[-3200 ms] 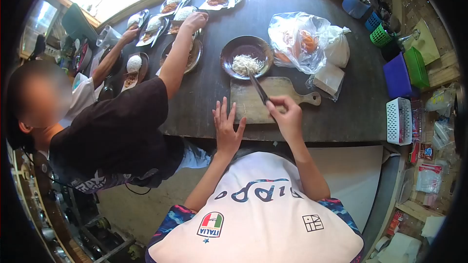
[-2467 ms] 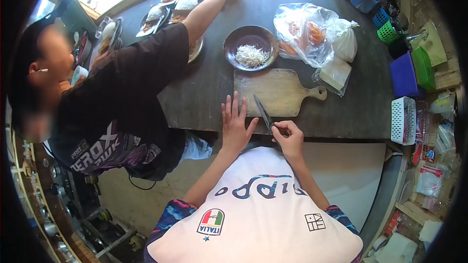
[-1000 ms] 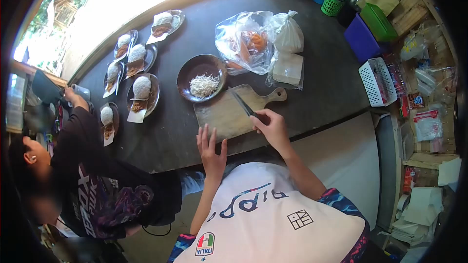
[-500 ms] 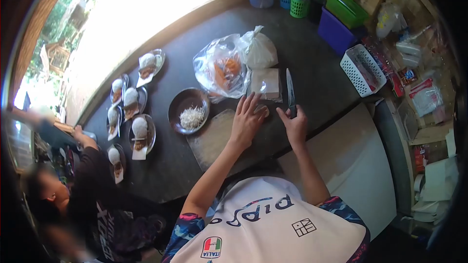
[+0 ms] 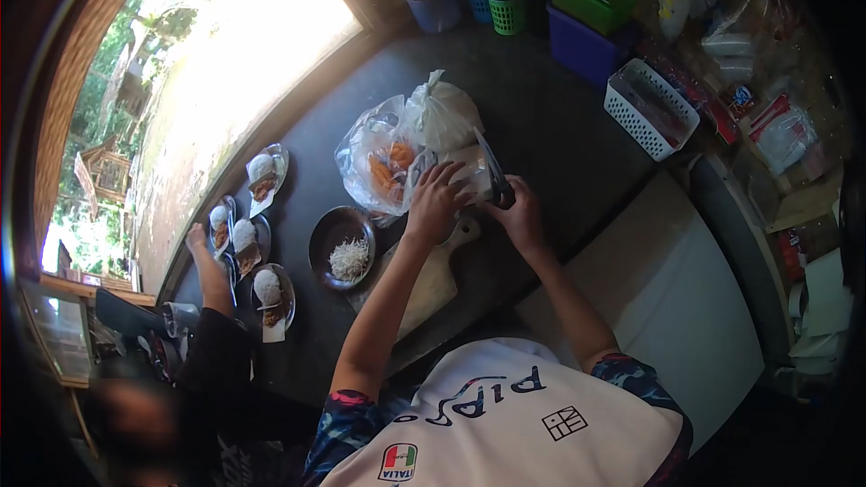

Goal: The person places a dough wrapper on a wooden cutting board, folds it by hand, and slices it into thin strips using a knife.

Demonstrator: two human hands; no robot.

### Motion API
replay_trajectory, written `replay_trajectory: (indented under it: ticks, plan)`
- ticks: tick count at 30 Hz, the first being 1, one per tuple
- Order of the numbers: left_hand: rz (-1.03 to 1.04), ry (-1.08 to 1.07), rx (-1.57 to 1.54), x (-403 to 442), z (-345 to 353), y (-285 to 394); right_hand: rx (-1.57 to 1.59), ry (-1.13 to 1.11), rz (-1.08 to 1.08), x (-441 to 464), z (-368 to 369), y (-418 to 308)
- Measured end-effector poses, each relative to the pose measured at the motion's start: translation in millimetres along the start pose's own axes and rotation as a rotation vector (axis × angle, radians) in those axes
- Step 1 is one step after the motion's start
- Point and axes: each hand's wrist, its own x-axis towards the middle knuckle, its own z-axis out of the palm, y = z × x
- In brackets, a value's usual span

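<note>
My right hand [image 5: 519, 218] is closed round the dark handle of a knife [image 5: 491, 162]. Its blade points away from me, along the right side of a flat packet in clear plastic [image 5: 471, 166]. My left hand [image 5: 437, 200] is palm down with fingers apart, its fingertips at the packet's near left edge; whether they press on it I cannot tell. Under my left forearm lies a wooden cutting board [image 5: 422, 289], its handle with a hole showing between my hands. A dark bowl of white shreds [image 5: 348, 260] stands left of the board.
Beyond my left hand are a clear bag with orange pieces [image 5: 390, 171] and a knotted white bag [image 5: 444, 113]. Plates with rice mounds [image 5: 268, 289] stand at left, where another person's arm [image 5: 212, 271] reaches in. A white basket [image 5: 651, 110] sits at right.
My left hand has come to the packet's edge, and the knife has tilted left, closer to the packet. The other person's arm now reaches among the plates; fewer plates show. The view has shifted.
</note>
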Motion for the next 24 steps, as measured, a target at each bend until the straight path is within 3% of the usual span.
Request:
replay_trajectory:
  ticks: [3, 6, 15, 24]
  plan:
    - [0.002, -0.067, -0.109, 6, -2, 1, 0.098, 0.038, -0.018, 0, 5, 5]
    - [-0.024, -0.065, -0.121, 8, 1, 6, 0.101, -0.009, 0.129, -5, 1, 6]
    - [-0.033, -0.136, -0.164, 15, -5, 2, 0.114, 0.06, 0.021, -5, 7, 12]
    - [-0.026, -0.116, -0.172, 15, -9, 6, 0.125, 0.01, 0.08, -5, 2, 5]
